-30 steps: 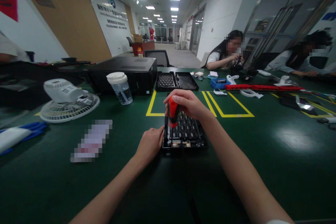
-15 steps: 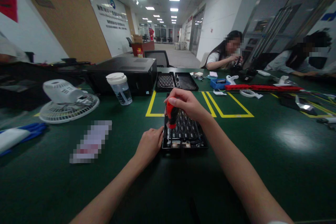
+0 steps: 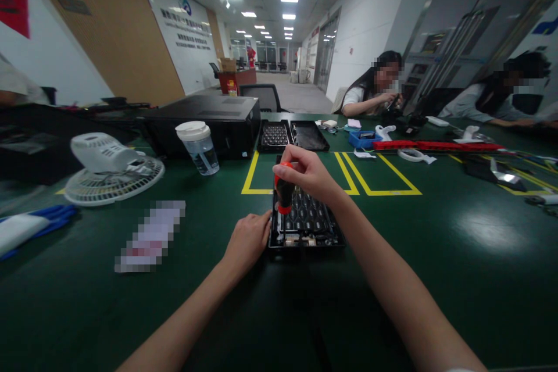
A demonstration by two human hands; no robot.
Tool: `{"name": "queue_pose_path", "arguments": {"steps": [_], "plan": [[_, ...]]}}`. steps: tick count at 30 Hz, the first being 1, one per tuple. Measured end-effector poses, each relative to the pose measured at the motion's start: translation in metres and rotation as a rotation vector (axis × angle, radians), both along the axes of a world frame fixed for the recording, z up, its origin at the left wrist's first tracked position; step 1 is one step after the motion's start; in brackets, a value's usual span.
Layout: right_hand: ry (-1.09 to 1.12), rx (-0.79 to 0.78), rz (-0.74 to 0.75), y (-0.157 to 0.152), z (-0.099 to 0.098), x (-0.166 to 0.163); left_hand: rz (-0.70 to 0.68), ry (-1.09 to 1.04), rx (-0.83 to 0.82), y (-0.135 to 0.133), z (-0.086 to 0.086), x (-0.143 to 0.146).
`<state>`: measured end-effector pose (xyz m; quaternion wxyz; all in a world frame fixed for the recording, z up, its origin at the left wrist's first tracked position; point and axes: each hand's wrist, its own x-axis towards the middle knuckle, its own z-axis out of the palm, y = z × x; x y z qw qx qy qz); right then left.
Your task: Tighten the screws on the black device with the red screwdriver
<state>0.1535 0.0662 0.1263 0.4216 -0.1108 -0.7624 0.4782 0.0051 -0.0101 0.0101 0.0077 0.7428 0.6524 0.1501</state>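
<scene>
My right hand (image 3: 307, 175) is closed around the top of a red and black screwdriver (image 3: 284, 195), held upright with its tip down at the near left corner of a black tray-like part (image 3: 311, 222) full of small round cells. My left hand (image 3: 248, 241) rests against the tray's left edge with its fingers curled, steadying it on the green table (image 3: 427, 256).
A white desk fan (image 3: 108, 170) and a lidded plastic cup (image 3: 198, 147) stand at the left, with a black box (image 3: 204, 122) behind. Two more black trays (image 3: 292, 135) lie beyond yellow floor tape. Two people work at the far right among a blue bin (image 3: 365, 138) and red strip (image 3: 436, 145).
My right hand has turned on the screwdriver handle, so less red and more black of it shows. The left hand and the tray have stayed where they were.
</scene>
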Motion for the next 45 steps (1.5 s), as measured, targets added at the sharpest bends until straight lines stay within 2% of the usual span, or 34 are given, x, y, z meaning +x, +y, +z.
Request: {"name": "queue_pose_path", "arguments": {"steps": [6, 12, 30, 36, 45], "plan": [[-0.020, 0.126, -0.114, -0.001, -0.001, -0.001, -0.004, -0.004, 0.010, 0.000, -0.003, -0.001], [-0.070, 0.170, -0.207, -0.006, 0.001, -0.001, -0.005, -0.006, 0.012, 0.001, -0.003, -0.001], [-0.155, 0.404, -0.637, -0.017, 0.002, -0.005, 0.022, 0.013, -0.018, 0.002, -0.002, 0.001], [-0.157, 0.435, -0.680, -0.022, 0.002, -0.007, 0.012, 0.002, -0.017, 0.000, -0.001, 0.001], [-0.236, 0.375, -0.624, -0.023, -0.002, -0.009, 0.007, 0.013, -0.011, -0.001, 0.003, 0.002]]}}
